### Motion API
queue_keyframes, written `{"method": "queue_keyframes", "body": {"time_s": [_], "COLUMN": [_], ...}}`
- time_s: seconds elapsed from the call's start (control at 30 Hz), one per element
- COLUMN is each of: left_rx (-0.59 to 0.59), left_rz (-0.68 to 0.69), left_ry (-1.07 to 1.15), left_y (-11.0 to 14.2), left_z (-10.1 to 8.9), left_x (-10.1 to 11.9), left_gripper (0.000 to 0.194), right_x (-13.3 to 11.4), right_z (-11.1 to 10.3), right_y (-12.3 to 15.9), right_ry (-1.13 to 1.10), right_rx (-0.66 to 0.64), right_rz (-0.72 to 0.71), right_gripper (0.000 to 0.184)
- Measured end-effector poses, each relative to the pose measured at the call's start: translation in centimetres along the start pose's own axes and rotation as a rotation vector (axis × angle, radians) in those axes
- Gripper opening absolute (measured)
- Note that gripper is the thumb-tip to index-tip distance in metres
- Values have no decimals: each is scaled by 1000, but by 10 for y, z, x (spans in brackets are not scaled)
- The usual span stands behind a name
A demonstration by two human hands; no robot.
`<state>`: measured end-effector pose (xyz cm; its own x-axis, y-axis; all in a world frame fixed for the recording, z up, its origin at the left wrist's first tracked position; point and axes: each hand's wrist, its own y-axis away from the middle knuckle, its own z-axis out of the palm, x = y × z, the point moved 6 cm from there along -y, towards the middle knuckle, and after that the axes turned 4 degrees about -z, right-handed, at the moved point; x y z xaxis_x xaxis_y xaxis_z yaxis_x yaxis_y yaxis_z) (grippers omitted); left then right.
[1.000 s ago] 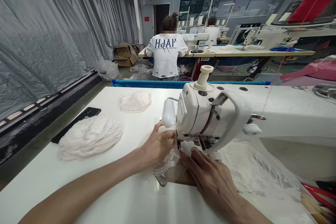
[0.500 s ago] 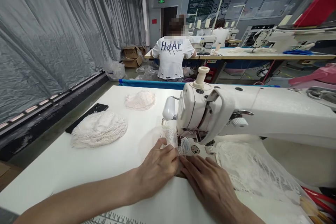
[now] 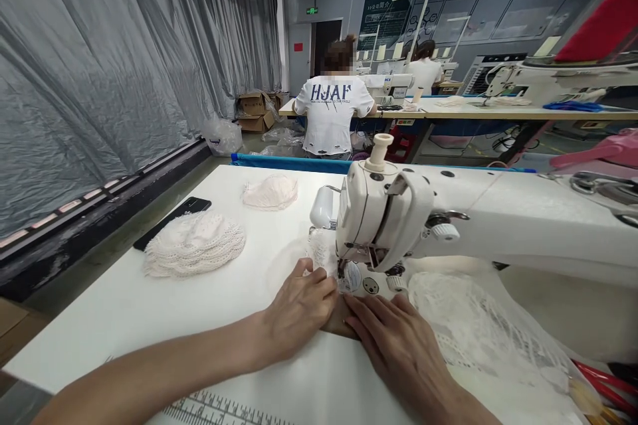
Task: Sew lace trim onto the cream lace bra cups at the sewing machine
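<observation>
Nearer the person than a second ago, the left hand (image 3: 302, 307) curls over white lace (image 3: 319, 247) at its 12 o'clock; the right hand (image 3: 399, 337) lies flattened at 3, both grips unclear. Sewing machine (image 3: 371, 202) at 1, lace stack (image 3: 195, 247) at 10.

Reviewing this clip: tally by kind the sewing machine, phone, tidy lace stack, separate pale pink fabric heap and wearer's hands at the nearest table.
Sewing machine: 1
Phone: 1
Lace stack: 1
Pale pink heap: 1
Hands: 2 (left hand, right hand)
Total: 6
</observation>
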<state>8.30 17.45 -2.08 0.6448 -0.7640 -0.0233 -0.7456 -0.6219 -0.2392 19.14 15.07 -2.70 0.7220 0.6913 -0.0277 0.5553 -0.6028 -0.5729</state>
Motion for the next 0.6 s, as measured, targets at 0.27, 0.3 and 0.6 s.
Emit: {"method": "queue_keyframes", "body": {"time_s": [0.27,0.3,0.6], "left_rx": [14,27,181], "left_rz": [-11,-6,-53], "left_ry": [-51,-64,-89], "left_y": [-3,-4,46], "left_z": [-2,-1,-1], "left_x": [-7,-7,50], "left_gripper": [18,18,15], "right_x": [1,1,1], "right_z": [1,1,-2], "right_y": [0,-1,0], "right_ry": [25,25,-17], "right_rx": [21,18,-21], "right_rz": [3,4,90], "right_gripper": [31,31,34]}}
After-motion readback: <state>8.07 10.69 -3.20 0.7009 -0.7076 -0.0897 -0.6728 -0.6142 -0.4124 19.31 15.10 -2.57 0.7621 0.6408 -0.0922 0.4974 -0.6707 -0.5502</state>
